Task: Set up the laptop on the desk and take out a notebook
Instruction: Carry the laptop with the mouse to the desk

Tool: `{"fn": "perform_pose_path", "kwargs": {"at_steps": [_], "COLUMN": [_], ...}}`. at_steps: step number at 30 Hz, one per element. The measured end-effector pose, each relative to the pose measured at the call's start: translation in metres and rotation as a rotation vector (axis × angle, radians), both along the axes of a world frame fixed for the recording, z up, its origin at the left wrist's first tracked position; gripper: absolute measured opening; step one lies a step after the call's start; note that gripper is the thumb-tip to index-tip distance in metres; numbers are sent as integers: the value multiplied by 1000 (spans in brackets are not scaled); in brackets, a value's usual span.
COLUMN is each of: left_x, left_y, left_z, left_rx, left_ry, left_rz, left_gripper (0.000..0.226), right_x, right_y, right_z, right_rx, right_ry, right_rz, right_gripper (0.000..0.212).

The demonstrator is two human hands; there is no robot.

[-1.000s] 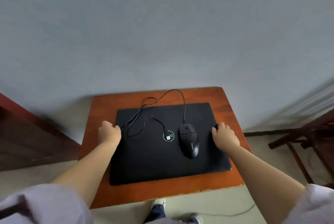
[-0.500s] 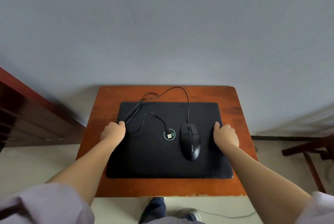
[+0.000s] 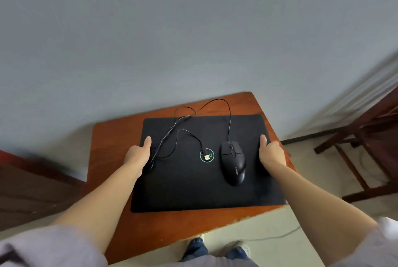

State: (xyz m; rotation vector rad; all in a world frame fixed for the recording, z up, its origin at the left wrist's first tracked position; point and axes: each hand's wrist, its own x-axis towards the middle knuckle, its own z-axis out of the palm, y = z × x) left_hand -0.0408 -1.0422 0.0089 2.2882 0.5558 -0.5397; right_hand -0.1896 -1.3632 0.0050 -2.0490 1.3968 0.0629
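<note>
Closed laptop (image 3: 193, 182) laid flat on desk (image 3: 112, 159), side edges gripped by left hand (image 3: 137, 154) and right hand (image 3: 271, 154), mouse (image 3: 233, 162) rested on lid.

A plain grey-blue wall (image 3: 193, 29) rose behind a small reddish-brown wooden table (image 3: 112, 141). The floor (image 3: 269, 230) was pale. Dark wooden furniture (image 3: 370, 137) stood at the right.

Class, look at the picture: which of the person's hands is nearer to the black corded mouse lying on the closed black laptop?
Right. The right hand grips the closed black laptop at its edge just beside the black corded mouse; the left hand holds the opposite edge, across the lid.
</note>
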Motion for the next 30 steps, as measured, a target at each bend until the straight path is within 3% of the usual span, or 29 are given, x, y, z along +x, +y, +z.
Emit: {"fn": "perform_pose_path", "kwargs": {"at_steps": [6,11,18,30], "left_x": [-2,-56,-196,-463], "left_y": [-111,-226,-375,-572], "left_z": [14,24,25,43], "left_rx": [-22,-48,0,-126], "left_ry": [-47,-44,-49,-54], "left_rz": [-332,-641,-1002,-1348], "left_gripper": [72,69,70,68], "right_x": [-94,-212,-396,-668], "right_y": [-47,-81,-117,-198], "right_z": [19,28,22,57], "right_rx": [-2,-58,-27,-145], "right_ry": [-75,-75,-68,-57], "right_rz": [-327,-612,-925,-1273], "right_gripper": [63,63,63,67]}}
